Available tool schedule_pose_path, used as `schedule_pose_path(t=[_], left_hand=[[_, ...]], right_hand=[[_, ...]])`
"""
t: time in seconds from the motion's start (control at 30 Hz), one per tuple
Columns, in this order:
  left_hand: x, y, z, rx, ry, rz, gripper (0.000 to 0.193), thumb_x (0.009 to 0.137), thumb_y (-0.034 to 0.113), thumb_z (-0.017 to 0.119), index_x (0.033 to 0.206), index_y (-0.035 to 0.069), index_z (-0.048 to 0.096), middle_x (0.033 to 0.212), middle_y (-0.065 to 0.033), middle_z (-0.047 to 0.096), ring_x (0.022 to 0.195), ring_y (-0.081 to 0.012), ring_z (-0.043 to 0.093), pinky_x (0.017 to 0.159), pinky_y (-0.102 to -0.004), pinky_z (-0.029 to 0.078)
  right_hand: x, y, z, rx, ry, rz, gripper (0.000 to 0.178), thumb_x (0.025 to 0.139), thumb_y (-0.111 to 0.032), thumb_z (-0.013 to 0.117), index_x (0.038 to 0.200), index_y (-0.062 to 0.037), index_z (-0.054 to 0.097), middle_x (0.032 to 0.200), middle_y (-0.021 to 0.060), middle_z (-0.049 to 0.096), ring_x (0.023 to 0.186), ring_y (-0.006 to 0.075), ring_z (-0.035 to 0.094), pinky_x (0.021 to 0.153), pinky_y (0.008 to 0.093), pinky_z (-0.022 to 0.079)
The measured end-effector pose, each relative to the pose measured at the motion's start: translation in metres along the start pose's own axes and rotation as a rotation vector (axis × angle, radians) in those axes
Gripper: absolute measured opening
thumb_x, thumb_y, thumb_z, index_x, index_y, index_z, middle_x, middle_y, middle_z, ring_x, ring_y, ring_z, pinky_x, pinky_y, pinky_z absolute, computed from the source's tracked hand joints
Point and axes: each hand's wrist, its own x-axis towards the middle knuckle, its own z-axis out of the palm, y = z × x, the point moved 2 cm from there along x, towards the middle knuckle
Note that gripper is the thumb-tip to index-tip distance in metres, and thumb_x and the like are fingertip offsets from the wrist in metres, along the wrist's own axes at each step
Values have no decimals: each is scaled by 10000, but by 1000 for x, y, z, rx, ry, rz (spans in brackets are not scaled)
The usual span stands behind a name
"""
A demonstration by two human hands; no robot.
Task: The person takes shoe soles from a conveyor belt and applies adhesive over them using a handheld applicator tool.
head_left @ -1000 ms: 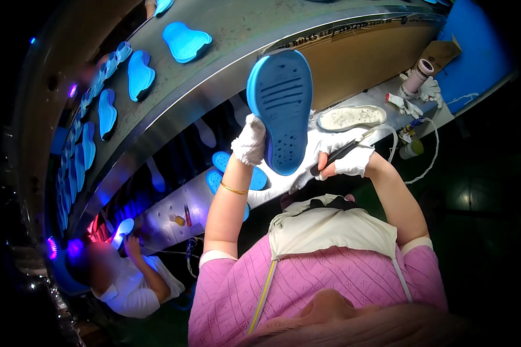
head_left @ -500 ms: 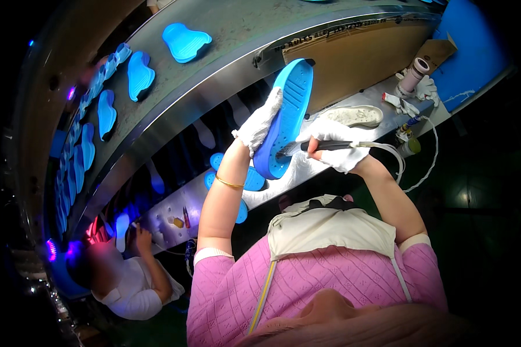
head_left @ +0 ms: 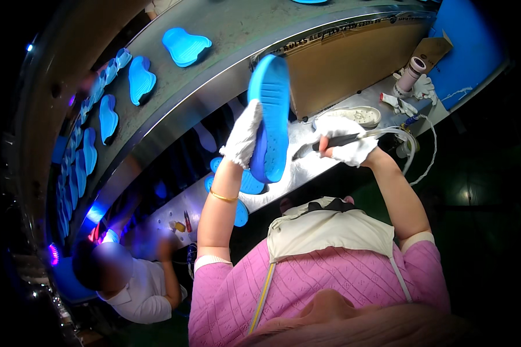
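My left hand (head_left: 243, 136), in a white glove, grips the side edge of a blue shoe sole (head_left: 276, 115), which is held up with its ridged inner face toward me. My right hand (head_left: 348, 134) wears a white glove with bare fingertips and is closed around a black-handled brush (head_left: 342, 140) with a white hose at its back end. Its dark tip points at the sole's heel end, a little apart from it. Beneath my left wrist, more blue soles (head_left: 250, 184) lie on the bench.
Beyond the bench, a conveyor belt (head_left: 226, 29) carries blue soles. A cardboard sheet (head_left: 341, 63) stands against its side. On the bench are a whitish shoe (head_left: 362, 115), a pink bottle (head_left: 411, 75) and gloves (head_left: 398, 104). A co-worker (head_left: 142, 283) is at lower left.
The sole has moved left and turned more upright. My right hand has drawn the brush off the sole's heel, slightly to the right. The co-worker's arm has shifted.
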Motion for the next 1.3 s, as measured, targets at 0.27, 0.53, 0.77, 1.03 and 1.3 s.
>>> schedule_pose_path(t=[0.27,0.53,0.77,1.03,1.3], left_hand=[[-21,-31,-13,-1053,-480,-210,770,934,649,394,1349,6,480,1243,-207,603,1083,-344,623,961,-448,509],[-26,-93,37,-959,-332,-58,681,935,502,538,1436,69,380,1354,-153,524,1199,-309,549,1117,-525,349],[-11,-104,53,-999,-197,-118,784,882,687,472,1392,94,411,1279,-160,558,1108,-309,588,968,-456,508],[-9,-94,46,-845,-68,15,810,888,707,427,1398,77,424,1320,-170,545,1137,-313,580,998,-454,479],[-1,-79,37,-942,-42,152,812,900,703,398,1413,73,402,1324,-186,541,1157,-345,563,1025,-482,447]], right_hand=[[-16,9,4,276,305,-134,202,806,-7,736,970,-43,624,855,50,678,736,72,620,673,207,505],[-4,18,9,78,535,-235,176,808,3,711,918,-38,581,814,40,650,711,77,613,664,215,501],[-8,2,32,-74,384,-427,203,793,76,658,942,-28,567,801,53,651,679,81,613,632,217,498],[-8,-4,34,-352,402,-486,199,761,47,690,925,-34,613,852,81,640,794,144,609,720,273,490],[-17,-4,50,-316,378,-467,200,744,3,714,920,-56,641,785,68,626,692,195,622,668,285,503]])
